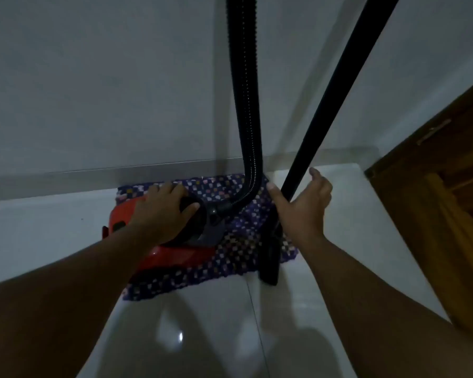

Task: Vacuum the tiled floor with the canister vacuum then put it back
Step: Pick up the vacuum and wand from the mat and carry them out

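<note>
Crouching over a red vacuum (pixel 172 257) parked on a purple checked mat (pixel 238 249) against the wall (pixel 93 91), a person rests the left hand (pixel 161 211) on the machine's dark round top, fingers curled over its edge. The right hand (pixel 302 205) hangs beside the rigid black tube (pixel 336 85), fingers spread apart and relaxed, thumb out, clamped on nothing; whether the palm touches the tube cannot be told in the dim light.

The tube leans steeply toward the wall, and its floor head (pixel 271 257) sits at the mat's right edge, partly on the tiled floor (pixel 216 323). Unheld, the tube looks likely to slide sideways or tip, possibly striking the wooden door (pixel 448 186) close at right. The ribbed hose (pixel 246 91) rises taut out of view from its socket; its pull could drag the vacuum off the mat or topple the tube. The glossy tiles would offer the floor head little grip.

Counted: one vacuum, one hose, one tube, one floor head, one mat, one door, two hands.
</note>
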